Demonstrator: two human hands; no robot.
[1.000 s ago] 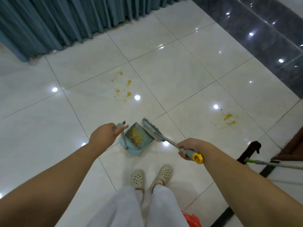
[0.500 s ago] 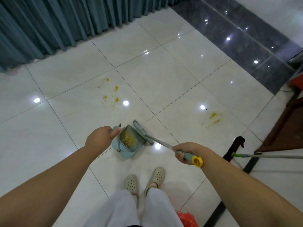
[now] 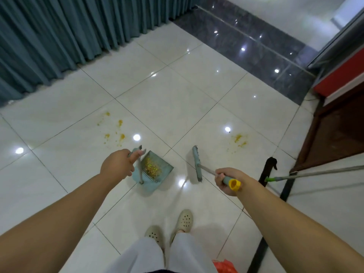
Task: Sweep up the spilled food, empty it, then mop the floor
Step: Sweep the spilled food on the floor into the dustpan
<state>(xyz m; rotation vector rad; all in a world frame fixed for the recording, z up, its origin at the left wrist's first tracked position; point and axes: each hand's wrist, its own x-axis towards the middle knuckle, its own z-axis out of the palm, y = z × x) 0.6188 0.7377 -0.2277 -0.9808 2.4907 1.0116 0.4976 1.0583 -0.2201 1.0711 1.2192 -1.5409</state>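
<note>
The left hand (image 3: 116,166) was closed around the upright handle of the blue-green dustpan (image 3: 155,175), which rested on the white tiled floor (image 3: 167,103) and held a heap of yellow food crumbs (image 3: 152,166). The right hand (image 3: 226,181) gripped the yellow-capped end of the broom handle, and the broom head (image 3: 197,163) stood just right of the dustpan, apart from it. One patch of spilled food (image 3: 114,131) lay beyond the dustpan to the left, another patch (image 3: 238,140) to the right of the broom head. Further right a mop (image 3: 315,173) with a green collar lay across a dark floor strip, near a brown wooden cabinet (image 3: 338,134). A teal curtain (image 3: 69,32) hung at the far left. Near the person's feet a red plastic bag (image 3: 224,266) showed.
</note>
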